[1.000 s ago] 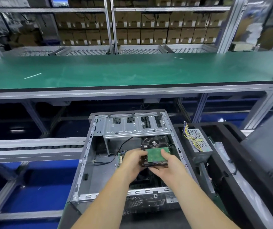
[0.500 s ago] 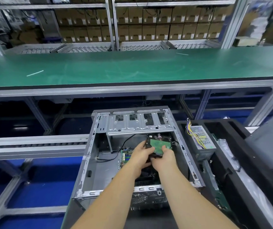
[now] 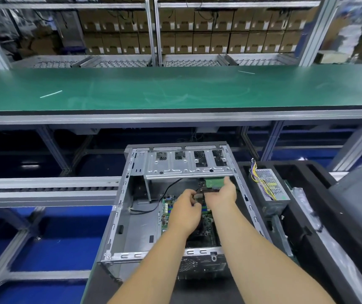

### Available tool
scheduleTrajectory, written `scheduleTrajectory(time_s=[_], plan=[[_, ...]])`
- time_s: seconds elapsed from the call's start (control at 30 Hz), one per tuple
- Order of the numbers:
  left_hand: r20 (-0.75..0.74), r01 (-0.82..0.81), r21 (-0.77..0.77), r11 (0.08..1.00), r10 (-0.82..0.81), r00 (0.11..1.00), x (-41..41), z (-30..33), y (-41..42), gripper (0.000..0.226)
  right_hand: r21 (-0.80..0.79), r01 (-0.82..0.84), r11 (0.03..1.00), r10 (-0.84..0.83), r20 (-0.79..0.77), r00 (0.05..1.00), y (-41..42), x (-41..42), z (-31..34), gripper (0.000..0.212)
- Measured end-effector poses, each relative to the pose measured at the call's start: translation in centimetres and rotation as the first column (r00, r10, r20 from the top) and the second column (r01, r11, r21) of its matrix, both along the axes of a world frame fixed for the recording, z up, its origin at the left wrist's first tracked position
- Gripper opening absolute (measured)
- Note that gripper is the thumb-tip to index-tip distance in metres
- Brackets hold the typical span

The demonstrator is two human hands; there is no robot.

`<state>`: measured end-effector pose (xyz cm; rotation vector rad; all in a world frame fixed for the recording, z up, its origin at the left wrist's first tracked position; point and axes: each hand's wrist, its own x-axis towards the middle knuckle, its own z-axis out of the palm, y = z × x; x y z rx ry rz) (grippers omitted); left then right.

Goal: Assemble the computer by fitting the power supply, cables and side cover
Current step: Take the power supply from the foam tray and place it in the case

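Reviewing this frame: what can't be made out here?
- Hard drive, head view: mostly hidden under the drive cage and behind the right hand.
- Left hand: fingertips curl out of sight, so what they hold is unclear.
- Motherboard: covered by both forearms.
- Power supply: label too blurred.

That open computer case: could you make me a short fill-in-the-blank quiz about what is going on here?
1. Both hands reach into the open computer case, and the right hand pushes a drive with a ____ circuit board under the metal bracket.
2. The power supply with yellow wires sits to the ____ of the case.
3. The long bench beyond has a ____ top.

Missing words: green; right; green
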<state>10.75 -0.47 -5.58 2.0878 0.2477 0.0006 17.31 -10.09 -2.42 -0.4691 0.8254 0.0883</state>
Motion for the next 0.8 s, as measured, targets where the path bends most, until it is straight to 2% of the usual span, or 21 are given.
scheduleTrajectory(time_s=[0.1, 0.23, 0.4, 0.5, 0.53, 0.57, 0.63, 0.7, 0.73, 0.8], plan=[[0.003, 0.025, 0.036, 0.999, -0.025, 1.0, -0.1, 0.0, 0.0, 0.034, 0.097, -0.063, 0.993, 0.05, 0.132, 0.99, 0.1, 1.4, 0.2, 0.093], [0.016, 0.067, 0.123, 0.99, -0.069, 0.997, -0.1, -0.1, -0.1, 0.031, 0.149, -0.128, 0.981, 0.096, 0.204, 0.974, -0.5, 3.1, 0.2, 0.115], [-0.07, 0.213, 0.245, 0.946, -0.202, 0.977, -0.3, 0.3, -0.6, 0.016, 0.112, -0.261, 0.959, 0.222, 0.28, 0.934, -1.4, 2.3, -0.6, 0.099], [-0.115, 0.282, 0.279, 0.918, -0.26, 0.959, -0.5, 0.3, -0.6, 0.012, 0.122, -0.326, 0.937, 0.299, 0.197, 0.933, -1.5, 0.4, 0.3, 0.083], [-0.133, 0.299, 0.268, 0.916, -0.273, 0.953, -0.5, 0.3, -0.6, 0.013, 0.047, -0.346, 0.937, 0.334, 0.177, 0.926, -1.4, -0.5, 0.8, 0.076], [-0.149, 0.315, 0.261, 0.912, -0.284, 0.947, -0.6, 0.3, -0.6, 0.014, -0.102, -0.381, 0.919, 0.394, 0.164, 0.905, -1.5, -1.5, 1.3, 0.066], [-0.166, 0.332, 0.263, 0.906, -0.297, 0.94, -0.7, 0.5, -0.7, 0.017, -0.51, -0.397, 0.763, 0.538, 0.161, 0.827, -1.8, -3.3, 2.1, 0.038], [-0.159, 0.339, 0.274, 0.9, -0.306, 0.939, -0.8, 0.7, -0.8, 0.017, -0.823, -0.259, 0.505, 0.633, 0.149, 0.759, -3.2, -5.0, 3.2, 0.015], [-0.149, 0.34, 0.283, 0.897, -0.309, 0.939, -0.9, 0.9, -0.9, 0.018, -0.92, -0.144, 0.365, 0.645, 0.138, 0.752, -4.2, -5.6, 3.8, 0.017], [-0.128, 0.332, 0.302, 0.894, -0.307, 0.943, -1.0, 1.0, -1.2, 0.019, -0.99, 0.016, 0.139, 0.558, 0.092, 0.825, -7.0, -5.8, 4.3, 0.028]])
